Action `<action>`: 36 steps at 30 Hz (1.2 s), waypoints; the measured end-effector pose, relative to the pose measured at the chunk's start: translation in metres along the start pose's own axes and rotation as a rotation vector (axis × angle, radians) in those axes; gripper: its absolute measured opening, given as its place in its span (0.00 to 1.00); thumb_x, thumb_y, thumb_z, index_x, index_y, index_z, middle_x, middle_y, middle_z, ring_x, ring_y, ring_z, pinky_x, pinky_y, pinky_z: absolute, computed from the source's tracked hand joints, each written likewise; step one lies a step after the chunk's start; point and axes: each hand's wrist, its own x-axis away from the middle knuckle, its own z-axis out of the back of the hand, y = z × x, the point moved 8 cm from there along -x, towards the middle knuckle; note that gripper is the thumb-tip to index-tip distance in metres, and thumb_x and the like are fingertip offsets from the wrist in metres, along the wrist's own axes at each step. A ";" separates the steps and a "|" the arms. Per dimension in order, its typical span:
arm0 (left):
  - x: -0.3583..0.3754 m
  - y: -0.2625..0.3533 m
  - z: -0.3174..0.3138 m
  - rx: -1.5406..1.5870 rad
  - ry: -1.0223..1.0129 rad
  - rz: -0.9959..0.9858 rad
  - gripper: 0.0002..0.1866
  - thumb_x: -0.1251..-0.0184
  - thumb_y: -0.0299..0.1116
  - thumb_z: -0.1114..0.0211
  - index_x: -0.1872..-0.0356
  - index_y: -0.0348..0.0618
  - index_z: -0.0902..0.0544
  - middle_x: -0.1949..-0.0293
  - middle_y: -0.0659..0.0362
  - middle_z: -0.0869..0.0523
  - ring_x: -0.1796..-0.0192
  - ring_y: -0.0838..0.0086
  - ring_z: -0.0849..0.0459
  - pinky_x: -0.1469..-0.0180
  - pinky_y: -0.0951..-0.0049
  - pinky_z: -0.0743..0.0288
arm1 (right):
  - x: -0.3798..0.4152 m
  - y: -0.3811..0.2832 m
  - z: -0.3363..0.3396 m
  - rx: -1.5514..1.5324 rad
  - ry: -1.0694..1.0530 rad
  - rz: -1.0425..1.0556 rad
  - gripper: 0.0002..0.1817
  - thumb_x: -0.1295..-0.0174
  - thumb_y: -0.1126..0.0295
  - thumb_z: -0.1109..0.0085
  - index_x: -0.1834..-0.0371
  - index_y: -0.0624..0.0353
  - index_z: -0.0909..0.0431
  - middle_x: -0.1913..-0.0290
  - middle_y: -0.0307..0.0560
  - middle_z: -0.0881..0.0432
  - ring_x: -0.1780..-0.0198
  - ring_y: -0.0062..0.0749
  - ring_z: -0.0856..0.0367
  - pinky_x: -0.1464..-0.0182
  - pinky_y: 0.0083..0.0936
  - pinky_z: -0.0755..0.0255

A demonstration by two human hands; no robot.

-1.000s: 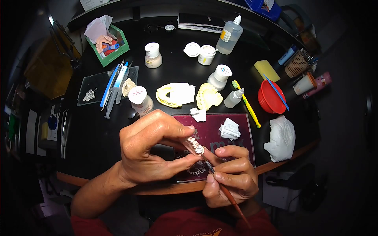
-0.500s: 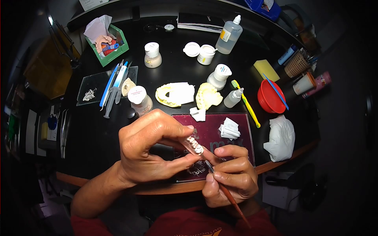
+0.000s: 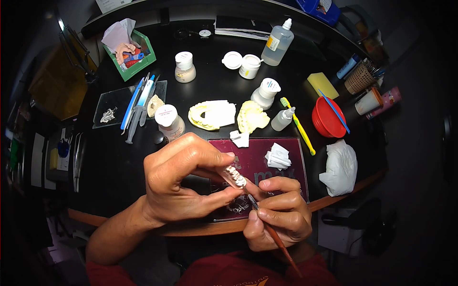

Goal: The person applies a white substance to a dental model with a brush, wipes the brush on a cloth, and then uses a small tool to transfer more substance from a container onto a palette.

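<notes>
Between the thumb and fingers of my left hand (image 3: pixel 183 176) is a small dental model (image 3: pixel 235 177) with a row of whitish teeth. My right hand (image 3: pixel 281 214) is closed on a thin brush (image 3: pixel 276 238) with a reddish-brown handle and a metal collar. The brush's tip meets or nearly meets the lower end of the model; exact contact is too small to tell. Below both hands lies a dark red mat (image 3: pixel 222 145) with white scraps on it, partly hidden by my fingers. Folded white paper (image 3: pixel 278 156) rests on the mat's right part.
Beyond the mat stand yellow dental casts (image 3: pixel 252 117), a white-capped jar (image 3: pixel 170 123) and a dropper bottle (image 3: pixel 283 119). To the right are a yellow toothbrush (image 3: pixel 299 127), a red bowl (image 3: pixel 329 117) and a crumpled white tissue (image 3: pixel 341 168). A glass plate (image 3: pixel 102 105) and syringe (image 3: pixel 137 119) lie left.
My right hand and the brush have shifted very slightly to the left. My left hand and the dental model look unmoved.
</notes>
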 end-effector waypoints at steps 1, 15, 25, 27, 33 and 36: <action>0.000 0.000 0.000 0.000 0.001 0.000 0.28 0.61 0.28 0.06 0.57 0.35 0.12 0.66 0.55 0.12 0.66 0.78 0.12 0.68 0.81 0.15 | 0.000 0.000 0.000 0.001 0.001 0.000 0.17 0.46 0.86 0.30 0.55 0.60 0.22 0.60 0.48 0.19 0.44 0.51 0.13 0.46 0.39 0.06; 0.000 0.000 0.000 0.007 -0.004 -0.004 0.28 0.60 0.28 0.06 0.56 0.34 0.12 0.66 0.55 0.12 0.66 0.79 0.12 0.68 0.81 0.14 | 0.001 -0.001 0.001 0.011 0.005 0.009 0.18 0.46 0.86 0.30 0.55 0.60 0.22 0.60 0.48 0.19 0.44 0.50 0.13 0.47 0.40 0.06; -0.001 -0.002 -0.001 0.034 -0.028 0.011 0.28 0.59 0.26 0.06 0.56 0.33 0.13 0.63 0.54 0.13 0.64 0.79 0.11 0.66 0.80 0.10 | -0.001 -0.001 0.006 -0.003 0.047 -0.017 0.16 0.46 0.86 0.32 0.56 0.60 0.22 0.61 0.47 0.19 0.49 0.46 0.14 0.48 0.39 0.06; 0.001 -0.005 -0.003 0.077 -0.042 0.056 0.28 0.58 0.24 0.07 0.54 0.31 0.14 0.61 0.53 0.14 0.61 0.76 0.08 0.62 0.77 0.06 | 0.003 0.001 0.021 0.036 0.090 -0.058 0.15 0.46 0.85 0.33 0.57 0.59 0.22 0.63 0.45 0.19 0.54 0.43 0.15 0.50 0.37 0.07; 0.001 -0.008 -0.003 0.063 -0.048 0.056 0.29 0.56 0.20 0.09 0.52 0.30 0.17 0.57 0.51 0.15 0.58 0.72 0.06 0.59 0.74 0.05 | 0.025 0.013 0.048 0.173 0.072 -0.192 0.10 0.57 0.79 0.32 0.70 0.57 0.20 0.80 0.39 0.20 0.67 0.33 0.26 0.58 0.30 0.28; 0.002 -0.008 -0.005 0.063 -0.068 0.046 0.30 0.56 0.19 0.10 0.50 0.29 0.17 0.56 0.50 0.15 0.58 0.70 0.06 0.58 0.73 0.04 | 0.035 0.018 0.047 0.198 0.023 -0.227 0.09 0.57 0.79 0.32 0.72 0.57 0.20 0.80 0.38 0.20 0.67 0.34 0.26 0.58 0.30 0.29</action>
